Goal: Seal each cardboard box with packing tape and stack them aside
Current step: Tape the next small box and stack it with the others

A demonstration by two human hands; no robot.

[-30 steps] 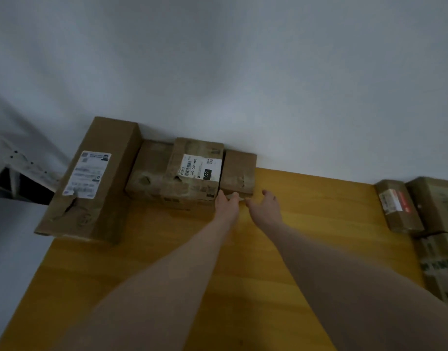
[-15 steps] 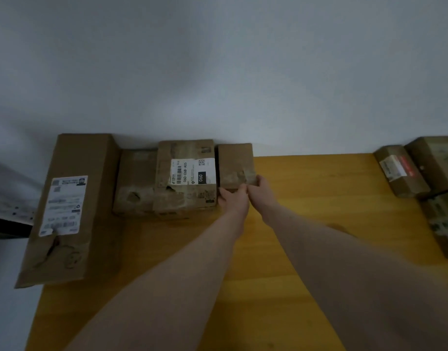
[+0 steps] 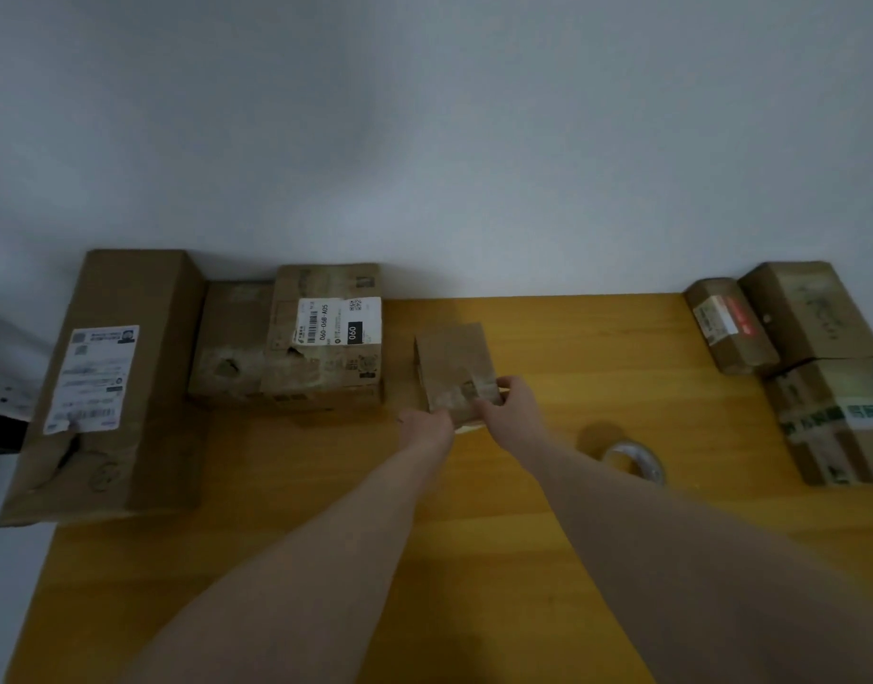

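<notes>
A small brown cardboard box is at the middle of the wooden table, apart from the boxes on the left. My left hand grips its near left corner and my right hand grips its near right edge. A roll of clear packing tape lies flat on the table to the right of my right arm.
At the back left stand a long labelled box, a low box and a labelled box against the wall. Several taped boxes sit at the right edge. The wall runs along the table's far side.
Both hands closed on the small box and pulled it away from the left group, toward me and to the right. The view turned right, so the tape roll came into sight.
</notes>
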